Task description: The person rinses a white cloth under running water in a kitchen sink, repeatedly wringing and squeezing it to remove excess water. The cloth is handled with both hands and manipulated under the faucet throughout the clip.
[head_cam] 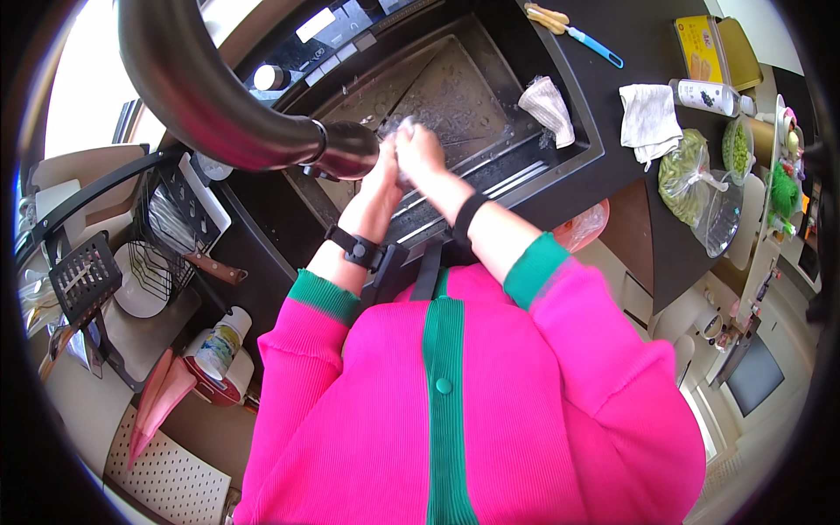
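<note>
Over the black sink (569, 85), my left hand (382, 172) and my right hand (421, 154) are pressed together. They are just beside the spout head of the dark metal faucet (351, 149). Water splashes around the fingers and bubbles cover the sink bottom. Something whitish and shiny shows at the fingertips, but blur and the fingers hide whether it is an object or water. The fingers of my right hand are curled against my left hand. A wet, light-coloured cloth (548, 110) lies on the sink's right ledge.
Right of the sink are a blue-handled brush (590, 44), a folded cloth (648, 121), a plastic bottle (709, 98), a bag of green vegetables (682, 177) and a yellow tin (701, 49). A dish rack (154, 262) and a wooden-handled knife (216, 266) stand left.
</note>
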Demonstrator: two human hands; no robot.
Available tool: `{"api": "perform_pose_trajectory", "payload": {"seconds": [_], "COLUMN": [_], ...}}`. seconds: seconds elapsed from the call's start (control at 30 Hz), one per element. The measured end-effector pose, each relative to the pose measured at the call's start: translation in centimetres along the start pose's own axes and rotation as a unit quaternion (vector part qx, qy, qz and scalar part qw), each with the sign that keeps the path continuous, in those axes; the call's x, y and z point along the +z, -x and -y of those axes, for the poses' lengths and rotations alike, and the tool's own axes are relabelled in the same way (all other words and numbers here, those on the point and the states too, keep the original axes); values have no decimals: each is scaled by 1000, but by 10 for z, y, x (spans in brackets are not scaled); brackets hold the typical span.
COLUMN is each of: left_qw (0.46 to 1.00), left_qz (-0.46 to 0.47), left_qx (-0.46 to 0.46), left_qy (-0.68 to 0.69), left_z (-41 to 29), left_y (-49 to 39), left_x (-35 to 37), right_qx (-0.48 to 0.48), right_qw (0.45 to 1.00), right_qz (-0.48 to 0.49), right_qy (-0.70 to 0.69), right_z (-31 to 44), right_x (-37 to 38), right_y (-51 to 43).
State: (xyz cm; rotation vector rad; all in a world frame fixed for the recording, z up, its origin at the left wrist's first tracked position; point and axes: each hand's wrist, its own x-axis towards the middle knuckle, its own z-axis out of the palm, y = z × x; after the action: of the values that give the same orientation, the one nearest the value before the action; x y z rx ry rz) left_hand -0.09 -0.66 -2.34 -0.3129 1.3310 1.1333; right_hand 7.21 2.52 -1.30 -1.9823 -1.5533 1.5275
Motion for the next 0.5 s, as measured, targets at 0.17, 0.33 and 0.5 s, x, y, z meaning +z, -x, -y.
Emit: {"api": "perform_pose_trajectory", "payload": {"seconds": [0.17, 0.33, 0.5], "left_qw": [999, 994, 996], "left_qz": [8, -15, 17], "left_qx": [27, -79, -22], "left_qy": [46, -69, 84], "left_z": [-5, -5, -1], "left_y": [2, 6, 5], "left_x": [-1, -2, -1], "right_qx": [-22, 0, -37], "right_qw": [997, 996, 998], "right_qz": [51, -81, 40], "right_qy": [61, -24, 16], "right_z": [7, 8, 2], "right_x": [-1, -5, -2], "right_y": [8, 5, 5]}}
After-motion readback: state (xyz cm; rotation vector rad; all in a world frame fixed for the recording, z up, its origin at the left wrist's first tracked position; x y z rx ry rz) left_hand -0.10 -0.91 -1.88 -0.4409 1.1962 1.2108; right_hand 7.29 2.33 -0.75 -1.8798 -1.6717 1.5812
